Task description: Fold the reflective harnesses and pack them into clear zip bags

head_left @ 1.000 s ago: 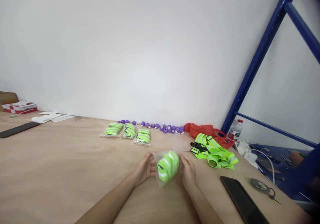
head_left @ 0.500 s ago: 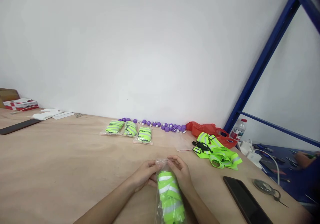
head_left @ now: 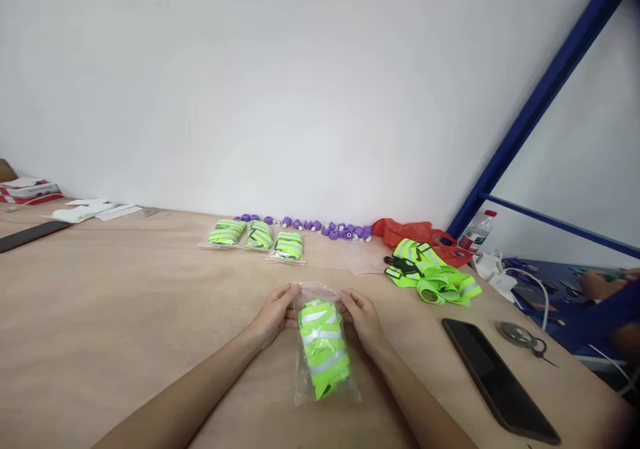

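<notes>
A clear plastic bag [head_left: 325, 345] with a folded yellow-green reflective strap inside is held up at the centre front. My left hand [head_left: 276, 312] pinches its upper left corner, and my right hand [head_left: 361, 317] pinches the upper right corner. The bag's zip edge runs between the two hands. Farther back lie three filled bags, the left [head_left: 226, 233], the middle [head_left: 259, 235] and the right [head_left: 289, 245]. A loose yellow-green strap [head_left: 443, 283] with black buckles lies in a heap to the right, beside a flat clear bag [head_left: 364, 259].
Several purple rolls [head_left: 333, 229] line the wall. A red plastic bag [head_left: 410, 233], a bottle [head_left: 477, 231], a phone [head_left: 500, 379] and a grey key fob [head_left: 516, 333] are right. A person's hand [head_left: 600, 285] shows far right, past white plugs [head_left: 493, 274].
Both hands have moved apart, pulling the bag's top edge wide, and the bag now shows whole. The surroundings appear slightly higher in view.
</notes>
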Demonstrator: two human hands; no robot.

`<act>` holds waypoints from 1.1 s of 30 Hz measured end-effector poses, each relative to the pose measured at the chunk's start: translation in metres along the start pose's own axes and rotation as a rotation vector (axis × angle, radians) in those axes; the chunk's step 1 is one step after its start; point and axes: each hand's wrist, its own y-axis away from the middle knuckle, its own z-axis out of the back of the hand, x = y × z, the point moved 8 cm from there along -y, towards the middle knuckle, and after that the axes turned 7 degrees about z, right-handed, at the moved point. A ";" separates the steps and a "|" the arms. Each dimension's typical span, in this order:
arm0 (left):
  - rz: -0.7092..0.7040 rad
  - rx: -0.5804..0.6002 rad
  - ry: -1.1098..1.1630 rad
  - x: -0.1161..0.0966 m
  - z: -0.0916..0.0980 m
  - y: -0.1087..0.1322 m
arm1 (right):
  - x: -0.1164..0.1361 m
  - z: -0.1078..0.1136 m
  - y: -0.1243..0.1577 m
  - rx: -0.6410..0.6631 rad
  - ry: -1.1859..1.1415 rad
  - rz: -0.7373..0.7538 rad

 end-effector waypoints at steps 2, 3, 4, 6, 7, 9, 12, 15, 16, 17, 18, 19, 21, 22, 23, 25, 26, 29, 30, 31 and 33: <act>-0.020 -0.012 0.000 -0.001 0.002 -0.001 | 0.000 0.002 0.000 -0.010 0.000 -0.015; -0.027 -0.020 -0.003 -0.001 0.003 -0.001 | 0.000 0.003 0.000 -0.014 -0.002 -0.022; -0.031 -0.027 -0.009 -0.001 0.004 -0.002 | -0.001 0.004 0.000 -0.018 -0.004 -0.026; -0.032 -0.035 -0.025 -0.001 0.005 -0.003 | -0.001 0.007 0.000 -0.026 -0.006 -0.031; -0.030 -0.036 -0.031 -0.001 0.005 -0.003 | -0.001 0.008 -0.001 -0.034 -0.008 -0.027; -0.022 -0.031 -0.039 -0.001 0.004 -0.002 | -0.001 0.011 -0.001 -0.056 -0.016 -0.017; -0.004 -0.013 -0.033 0.001 0.000 0.001 | 0.000 0.014 -0.002 -0.079 -0.032 -0.012; -0.002 0.011 0.006 0.001 -0.003 0.001 | 0.002 0.014 -0.001 -0.089 -0.071 -0.042; -0.016 0.017 0.024 0.000 -0.003 0.000 | 0.003 0.014 0.000 -0.096 -0.091 -0.054; -0.038 0.020 0.041 -0.002 -0.002 0.000 | 0.005 0.013 0.001 -0.103 -0.110 -0.063; -0.063 0.019 0.059 -0.004 -0.001 -0.001 | 0.006 0.012 0.002 -0.110 -0.126 -0.067; -0.083 0.016 0.080 -0.007 -0.001 -0.001 | 0.007 0.010 0.003 -0.116 -0.135 -0.066; -0.080 0.029 0.123 -0.008 -0.003 0.001 | 0.009 0.007 0.005 -0.126 -0.143 -0.064; -0.061 0.055 0.135 -0.007 -0.008 0.003 | 0.008 0.005 0.006 -0.133 -0.144 -0.065; -0.037 0.092 0.141 -0.005 -0.014 0.005 | 0.008 0.004 0.007 -0.141 -0.146 -0.067; 0.006 0.168 0.135 -0.001 -0.028 0.010 | 0.007 0.002 0.008 -0.148 -0.147 -0.070; 0.018 0.190 0.132 0.001 -0.034 0.012 | 0.007 0.002 0.008 -0.149 -0.148 -0.066; 0.039 0.195 0.128 0.005 -0.041 0.015 | 0.007 0.002 0.006 -0.145 -0.139 -0.047; 0.042 0.195 0.120 0.006 -0.041 0.015 | 0.007 0.003 0.006 -0.145 -0.133 -0.043; 0.046 0.200 0.108 0.006 -0.041 0.015 | 0.007 0.003 0.006 -0.146 -0.128 -0.042; 0.056 0.213 0.081 0.006 -0.040 0.015 | 0.005 0.003 0.005 -0.140 -0.123 -0.044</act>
